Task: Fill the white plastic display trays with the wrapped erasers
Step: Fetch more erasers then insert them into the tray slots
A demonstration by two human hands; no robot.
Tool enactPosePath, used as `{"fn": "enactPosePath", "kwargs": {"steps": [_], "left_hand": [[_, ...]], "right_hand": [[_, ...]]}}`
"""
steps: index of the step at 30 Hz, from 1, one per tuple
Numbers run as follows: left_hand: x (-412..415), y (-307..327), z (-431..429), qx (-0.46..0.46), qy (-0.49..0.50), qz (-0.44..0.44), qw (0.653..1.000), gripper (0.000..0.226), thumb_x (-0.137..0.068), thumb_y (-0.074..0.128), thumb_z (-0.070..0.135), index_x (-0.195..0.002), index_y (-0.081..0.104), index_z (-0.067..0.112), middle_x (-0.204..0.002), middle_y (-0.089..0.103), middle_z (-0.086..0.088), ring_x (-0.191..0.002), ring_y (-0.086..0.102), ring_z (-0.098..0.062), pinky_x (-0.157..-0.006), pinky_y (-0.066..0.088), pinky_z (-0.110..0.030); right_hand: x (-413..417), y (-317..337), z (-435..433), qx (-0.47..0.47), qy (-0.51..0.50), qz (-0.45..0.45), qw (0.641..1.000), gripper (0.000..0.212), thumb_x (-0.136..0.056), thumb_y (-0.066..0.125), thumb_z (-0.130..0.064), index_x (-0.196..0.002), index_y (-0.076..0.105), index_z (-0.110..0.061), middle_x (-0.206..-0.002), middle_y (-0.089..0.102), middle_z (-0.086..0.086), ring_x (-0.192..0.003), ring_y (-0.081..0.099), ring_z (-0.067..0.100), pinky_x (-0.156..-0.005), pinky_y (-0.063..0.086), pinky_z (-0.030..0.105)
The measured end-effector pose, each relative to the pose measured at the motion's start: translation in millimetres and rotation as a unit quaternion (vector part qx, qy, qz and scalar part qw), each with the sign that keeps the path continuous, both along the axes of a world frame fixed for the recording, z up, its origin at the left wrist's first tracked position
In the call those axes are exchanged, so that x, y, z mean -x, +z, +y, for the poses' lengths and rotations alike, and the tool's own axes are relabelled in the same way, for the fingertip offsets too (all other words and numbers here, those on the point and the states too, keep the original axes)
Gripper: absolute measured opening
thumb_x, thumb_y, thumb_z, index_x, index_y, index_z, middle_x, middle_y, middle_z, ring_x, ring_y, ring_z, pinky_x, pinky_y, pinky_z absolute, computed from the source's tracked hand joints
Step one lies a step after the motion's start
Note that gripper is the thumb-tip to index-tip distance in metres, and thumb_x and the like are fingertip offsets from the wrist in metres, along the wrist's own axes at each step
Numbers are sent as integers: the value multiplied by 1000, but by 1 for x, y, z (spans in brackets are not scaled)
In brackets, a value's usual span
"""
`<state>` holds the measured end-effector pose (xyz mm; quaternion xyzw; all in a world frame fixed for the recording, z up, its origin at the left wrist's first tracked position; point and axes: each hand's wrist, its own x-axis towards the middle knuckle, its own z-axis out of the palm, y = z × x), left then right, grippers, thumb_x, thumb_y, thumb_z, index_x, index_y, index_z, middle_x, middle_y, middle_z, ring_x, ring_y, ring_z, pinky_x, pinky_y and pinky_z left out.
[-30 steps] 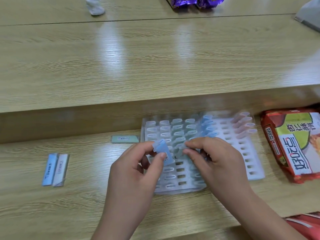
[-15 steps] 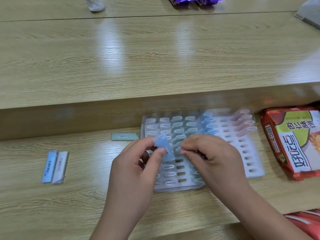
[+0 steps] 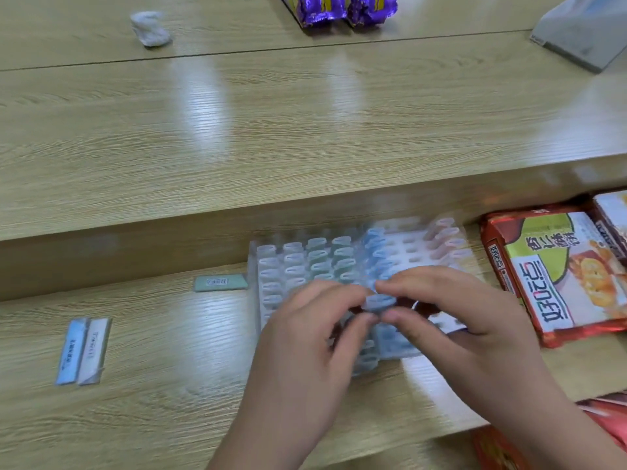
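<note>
- My left hand (image 3: 305,344) hovers over the near part of the trays with its fingers curled. The thumb and forefinger tips come together on one end of a pale blue eraser (image 3: 380,301).
- My right hand (image 3: 454,310) meets it from the other side. Its thumb is under the same eraser and its forefinger on top, pinching it, and the other fingers are bent loosely behind.
- So both hands grasp that one eraser, fingertips almost touching. It is held just above the middle slots, where the two trays adjoin. Blur keeps me from telling whether its lower end has entered a slot.
- The left tray (image 3: 263,320) and the right tray (image 3: 410,247) lie side by side on the lower wooden shelf (image 3: 152,385), against the step of the upper table (image 3: 305,130).
- Upright in the slots are white erasers (image 3: 268,262), green erasers (image 3: 319,256), blue erasers (image 3: 376,245) and, at the far right, pink erasers (image 3: 444,239).
- A loose green eraser (image 3: 220,282) lies flat just beside the left tray's edge.
- Well to the left, a blue loose eraser (image 3: 71,351) and a white loose eraser (image 3: 93,347) lie touching each other.
- A red and green snack packet (image 3: 559,273) sits just right of the trays.
</note>
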<state>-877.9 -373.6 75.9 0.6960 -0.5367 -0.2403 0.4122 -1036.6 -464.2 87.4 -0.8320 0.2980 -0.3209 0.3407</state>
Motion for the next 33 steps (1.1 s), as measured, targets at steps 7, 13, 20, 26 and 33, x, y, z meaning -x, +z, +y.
{"fn": "enactPosePath", "kwargs": {"steps": [7, 13, 20, 26, 33], "left_hand": [[25, -8, -28, -8, -12, -18, 1000, 19, -93, 66, 33, -112, 70, 35, -103, 62, 24, -100, 57, -3, -83, 47, -25], [28, -29, -37, -52, -16, -191, 980, 31, -91, 64, 32, -120, 70, 22, -130, 62, 6, -129, 49, -22, -105, 43, -48], [44, -39, -52, -67, -24, -298, 952, 38, -93, 57, 40, -122, 68, 19, -141, 58, 0, -135, 46, -29, -101, 45, -51], [44, -41, -52, -74, -19, -288, 955, 41, -94, 47, 45, -125, 64, 25, -143, 54, 4, -139, 42, -26, -106, 43, -49], [43, -49, -51, -44, -7, -287, 957, 40, -94, 49, 45, -126, 64, 26, -143, 54, 6, -139, 41, -23, -106, 39, -45]], "right_hand": [[40, -7, -20, -21, -70, -22, 997, 15, -85, 67, -32, -98, 67, -38, -95, 68, -17, -82, 67, 3, -70, 48, 7], [59, -31, -32, -59, -115, -39, 991, 28, -83, 70, -17, -99, 66, -40, -98, 69, -20, -84, 69, 3, -66, 53, 10], [39, -42, -75, 59, -156, 10, 986, 22, -85, 70, -28, -102, 64, -40, -88, 59, -28, -80, 53, -3, -73, 38, 8], [17, -53, -105, 57, -124, 34, 990, 17, -84, 68, -37, -101, 67, -42, -87, 60, -29, -86, 59, 5, -79, 52, 41], [12, -59, -112, 94, -101, 77, 987, 14, -84, 70, -32, -98, 71, -35, -81, 56, -29, -79, 54, 8, -77, 49, 49]]}}
